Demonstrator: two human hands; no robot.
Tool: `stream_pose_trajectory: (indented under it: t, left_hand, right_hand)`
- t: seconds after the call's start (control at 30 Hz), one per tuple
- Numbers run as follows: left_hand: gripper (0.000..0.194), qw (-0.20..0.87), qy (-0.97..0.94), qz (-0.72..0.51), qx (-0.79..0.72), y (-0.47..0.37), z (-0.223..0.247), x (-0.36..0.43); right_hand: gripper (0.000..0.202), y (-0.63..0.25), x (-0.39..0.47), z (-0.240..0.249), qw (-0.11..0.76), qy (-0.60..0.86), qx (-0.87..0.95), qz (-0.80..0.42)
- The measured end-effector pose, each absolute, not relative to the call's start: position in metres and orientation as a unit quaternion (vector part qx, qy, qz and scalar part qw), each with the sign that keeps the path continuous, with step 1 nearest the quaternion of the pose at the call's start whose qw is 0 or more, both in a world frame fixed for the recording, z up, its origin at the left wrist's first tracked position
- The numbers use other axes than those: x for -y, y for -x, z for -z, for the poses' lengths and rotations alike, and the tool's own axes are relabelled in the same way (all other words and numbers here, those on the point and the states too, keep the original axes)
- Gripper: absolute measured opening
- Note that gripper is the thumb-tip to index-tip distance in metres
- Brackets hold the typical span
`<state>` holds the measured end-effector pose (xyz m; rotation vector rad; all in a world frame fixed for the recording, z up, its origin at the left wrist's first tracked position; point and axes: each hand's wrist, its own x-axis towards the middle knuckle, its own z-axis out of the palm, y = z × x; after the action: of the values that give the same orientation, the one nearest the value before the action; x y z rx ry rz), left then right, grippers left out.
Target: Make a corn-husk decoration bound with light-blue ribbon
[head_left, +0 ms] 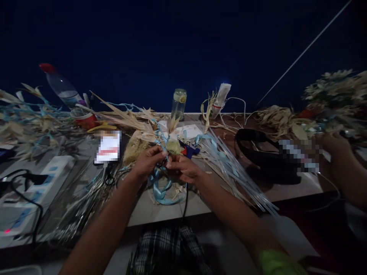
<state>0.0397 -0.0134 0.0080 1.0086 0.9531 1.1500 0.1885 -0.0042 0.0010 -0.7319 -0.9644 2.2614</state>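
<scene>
Near the table's middle, my left hand [151, 161] and my right hand [183, 167] meet at a thin stem wrapped in light blue [162, 139]. Both hands have their fingers pinched on it, close together. A pale dried-husk flower [172, 125] rises just above the fingers. Light blue ribbon [160, 194] hangs and curls on the table below my hands. Behind my right hand lies a dark blue and red tool [189, 149], partly hidden. A tan fibrous bundle [134, 148] rests behind my left hand.
A power strip [43, 194], wire stems [83, 208] and a blurred-out phone [108, 148] are on the left. Clear plastic rods [241, 172] and a black headband-like object [252, 137] lie right. A glass jar [179, 105] stands behind. Another person's hand [334, 147] is far right.
</scene>
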Motion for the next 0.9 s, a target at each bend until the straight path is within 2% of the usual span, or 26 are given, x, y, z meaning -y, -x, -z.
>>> stream_pose_trajectory:
  t: [0.13,0.33,0.43,0.63,0.77,0.9]
  left_hand:
    - [0.024,0.609,-0.438,-0.501,-0.432,-0.041,-0.009,0.013]
    - [0.023,0.617,-0.411,-0.511,-0.436,-0.039,-0.013,0.012]
    - [0.021,0.628,-0.407,-0.51,-0.425,-0.038,-0.012,0.013]
    - [0.02,0.65,-0.423,-0.478,-0.412,-0.04,-0.014,0.017]
    - [0.021,0.634,-0.435,-0.488,-0.412,-0.041,-0.011,0.015]
    - [0.021,0.617,-0.438,-0.494,-0.428,-0.041,-0.004,0.011]
  right_hand:
    - [0.041,-0.185,0.007,-0.002,0.345,0.318,0.415,-0.78]
    - [0.032,-0.203,0.001,-0.011,0.327,0.255,0.39,-0.822]
    - [0.032,-0.208,-0.004,-0.01,0.305,0.247,0.384,-0.836]
    - [0.025,-0.197,-0.002,-0.002,0.205,0.221,0.372,-0.878]
    - [0.023,-0.194,0.001,0.0,0.231,0.244,0.352,-0.874]
    - [0.035,-0.191,0.004,0.001,0.267,0.277,0.371,-0.845]
